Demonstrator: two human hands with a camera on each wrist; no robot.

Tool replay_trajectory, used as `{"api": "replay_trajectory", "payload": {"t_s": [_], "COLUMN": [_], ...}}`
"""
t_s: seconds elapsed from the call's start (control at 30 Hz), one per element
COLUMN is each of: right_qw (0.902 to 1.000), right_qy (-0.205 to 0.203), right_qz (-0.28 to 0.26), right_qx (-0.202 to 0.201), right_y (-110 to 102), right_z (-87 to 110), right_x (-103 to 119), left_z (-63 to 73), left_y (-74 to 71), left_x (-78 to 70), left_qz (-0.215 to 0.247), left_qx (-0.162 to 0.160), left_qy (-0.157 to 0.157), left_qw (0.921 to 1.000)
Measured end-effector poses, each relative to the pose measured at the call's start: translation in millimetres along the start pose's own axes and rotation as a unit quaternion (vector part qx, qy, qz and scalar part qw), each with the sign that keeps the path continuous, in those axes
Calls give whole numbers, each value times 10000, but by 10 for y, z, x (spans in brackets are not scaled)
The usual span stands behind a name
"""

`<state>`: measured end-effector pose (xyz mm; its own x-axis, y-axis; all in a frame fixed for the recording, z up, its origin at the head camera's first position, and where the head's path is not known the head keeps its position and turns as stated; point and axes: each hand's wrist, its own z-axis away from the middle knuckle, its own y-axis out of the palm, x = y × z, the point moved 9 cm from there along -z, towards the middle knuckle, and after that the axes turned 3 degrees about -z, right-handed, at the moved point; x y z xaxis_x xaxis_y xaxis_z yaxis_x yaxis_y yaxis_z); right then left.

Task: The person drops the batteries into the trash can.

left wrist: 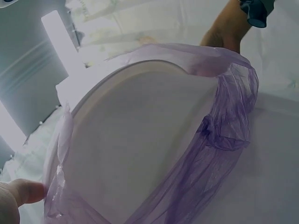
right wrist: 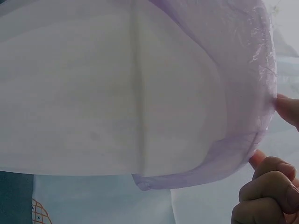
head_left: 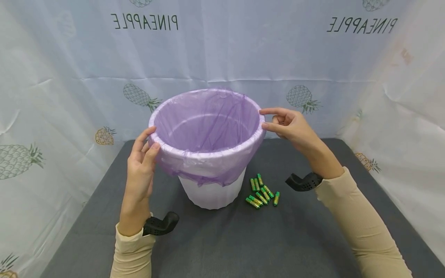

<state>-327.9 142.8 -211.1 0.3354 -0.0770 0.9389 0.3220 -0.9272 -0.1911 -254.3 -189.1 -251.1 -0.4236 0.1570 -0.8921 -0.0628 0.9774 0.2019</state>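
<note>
A white trash can stands upright on the dark table. Lining it is a thin purple trash bag, its edge folded over the rim and hanging loosely down the outside. My left hand touches the rim's left side, thumb and a finger set apart. On the far right of the rim, my right hand rests its index fingertip and thumb tip, with a gap between them. The right wrist view shows its other fingers curled in below the bag's edge. Creased folds of the bag show in the left wrist view.
Several small green batteries lie loose on the table, just right of the can. A pineapple-print curtain hangs behind and along both sides. Each wrist wears a black camera mount.
</note>
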Motion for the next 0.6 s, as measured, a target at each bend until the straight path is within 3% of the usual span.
{"api": "replay_trajectory", "payload": {"t_s": [0.37, 0.6], "right_qw": [9964, 9947], "right_qy": [-452, -602], "right_qz": [-706, -808], "right_qx": [-86, -196], "right_y": [-93, -162], "right_z": [202, 329], "right_x": [-57, -163], "left_z": [1, 3], "left_y": [-9, -5], "left_x": [-3, -4], "left_qz": [-62, -115], "left_qx": [-31, -7], "left_qy": [-21, 5], "left_qw": [10000, 9999]}}
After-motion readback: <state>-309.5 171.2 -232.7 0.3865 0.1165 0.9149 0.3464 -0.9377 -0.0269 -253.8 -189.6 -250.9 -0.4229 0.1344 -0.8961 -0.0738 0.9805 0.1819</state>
